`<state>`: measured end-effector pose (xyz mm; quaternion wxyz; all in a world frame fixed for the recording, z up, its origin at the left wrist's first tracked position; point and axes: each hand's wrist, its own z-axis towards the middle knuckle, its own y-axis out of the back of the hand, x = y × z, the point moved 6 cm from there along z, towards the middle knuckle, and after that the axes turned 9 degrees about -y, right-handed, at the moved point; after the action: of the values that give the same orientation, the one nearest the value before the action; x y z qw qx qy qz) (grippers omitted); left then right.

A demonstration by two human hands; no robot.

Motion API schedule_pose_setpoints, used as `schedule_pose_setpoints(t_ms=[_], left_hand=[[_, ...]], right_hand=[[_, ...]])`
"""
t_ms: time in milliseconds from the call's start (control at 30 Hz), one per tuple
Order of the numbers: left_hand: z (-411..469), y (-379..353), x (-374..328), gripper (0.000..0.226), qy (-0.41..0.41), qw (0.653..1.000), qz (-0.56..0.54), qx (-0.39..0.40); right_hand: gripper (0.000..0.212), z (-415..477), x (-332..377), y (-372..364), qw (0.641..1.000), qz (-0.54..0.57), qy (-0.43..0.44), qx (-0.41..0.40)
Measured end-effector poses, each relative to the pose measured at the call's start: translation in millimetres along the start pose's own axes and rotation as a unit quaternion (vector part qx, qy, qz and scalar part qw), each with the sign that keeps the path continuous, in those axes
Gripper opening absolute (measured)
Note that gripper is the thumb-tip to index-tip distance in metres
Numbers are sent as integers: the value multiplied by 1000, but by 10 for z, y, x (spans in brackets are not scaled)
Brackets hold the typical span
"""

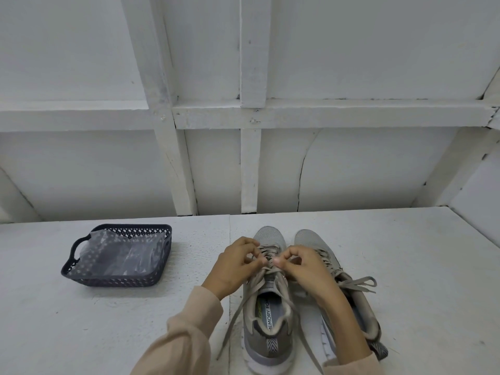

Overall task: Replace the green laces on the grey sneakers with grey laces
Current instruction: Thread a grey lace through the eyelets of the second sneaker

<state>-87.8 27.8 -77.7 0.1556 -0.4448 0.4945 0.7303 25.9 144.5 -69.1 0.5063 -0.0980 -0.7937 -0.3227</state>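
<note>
Two grey sneakers stand side by side on the white table, toes pointing away from me. The left sneaker (pixel 266 318) carries a grey lace (pixel 238 315) whose loose ends trail down past its heel on both sides. My left hand (pixel 234 266) and my right hand (pixel 303 269) meet over its upper eyelets, each pinching a part of that lace. The right sneaker (pixel 349 296) leans outward on its side, laced in grey with a tied bow (pixel 357 284). No green lace shows on either shoe.
A dark perforated plastic basket (pixel 81 274) sits at the left of the table, holding a crumpled clear plastic bag (pixel 121 255). A white panelled wall (pixel 249 158) rises just behind the table's far edge.
</note>
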Motion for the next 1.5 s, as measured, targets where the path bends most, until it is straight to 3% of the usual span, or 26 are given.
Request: schedule_pose_setpoints(t_ms=[200, 400, 533, 800, 1000, 1367, 1433, 1500], left_hand=[[-117, 46, 105, 20, 57, 985, -154, -46], [-97, 60, 65, 19, 30, 992, -111, -46], [-57, 36, 55, 20, 15, 998, -60, -25], [-128, 33, 112, 20, 45, 988, -129, -74], [-41, 33, 68, 18, 23, 995, -81, -47], [-144, 27, 92, 15, 36, 983, -160, -85], [-133, 37, 55, 9, 24, 983, -165, -76], [-131, 50, 4, 18, 8, 984, -166, -62]], right_hand=[[12, 25, -85, -10, 995, 87, -41, 16], [22, 31, -5, 3, 1000, 8, 0, -7], [16, 40, 15, -22, 1000, -5, 29, 3], [14, 23, -108, 1, 989, 140, -48, -1], [22, 14, -17, -5, 1000, 11, 11, -3], [5, 42, -75, 0, 999, 24, 28, -31], [15, 29, -44, 36, 998, 30, 54, -22], [24, 7, -13, 37, 997, 27, 73, 19]])
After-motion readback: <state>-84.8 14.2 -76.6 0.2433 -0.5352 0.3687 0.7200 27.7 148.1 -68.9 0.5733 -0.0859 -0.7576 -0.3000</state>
